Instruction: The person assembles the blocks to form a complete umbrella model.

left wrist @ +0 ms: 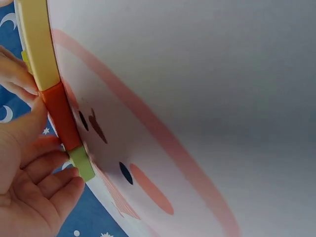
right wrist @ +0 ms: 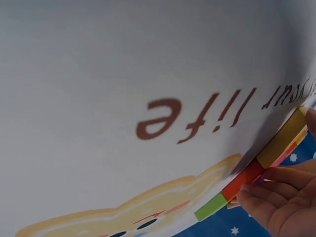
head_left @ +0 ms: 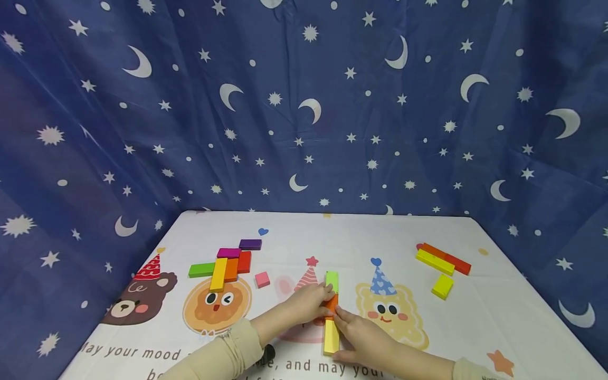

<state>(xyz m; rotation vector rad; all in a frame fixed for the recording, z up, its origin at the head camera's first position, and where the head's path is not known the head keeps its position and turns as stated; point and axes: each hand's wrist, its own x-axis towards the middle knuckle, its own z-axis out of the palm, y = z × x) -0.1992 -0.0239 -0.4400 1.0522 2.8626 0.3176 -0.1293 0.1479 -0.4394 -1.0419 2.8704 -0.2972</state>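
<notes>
A row of three blocks runs away from me at the table's middle: a light green block (head_left: 332, 279) at the far end, an orange block (head_left: 332, 302) between, and a yellow block (head_left: 331, 338) nearest. They lie end to end. My left hand (head_left: 306, 304) touches the row's left side, thumb against the orange block and fingertips by the green one, as the left wrist view shows. On the right side, my right hand (head_left: 368, 338) rests fairly straight fingers (right wrist: 276, 182) along the orange block. Its thumb is at the yellow block's near end.
At the left lies a cluster of blocks, among them a green block (head_left: 201, 270), a yellow block (head_left: 218, 274) and a purple block (head_left: 250, 244). A pink cube (head_left: 262, 279) sits nearby. On the right are a red-orange block (head_left: 448, 258) and two yellow blocks (head_left: 443, 286).
</notes>
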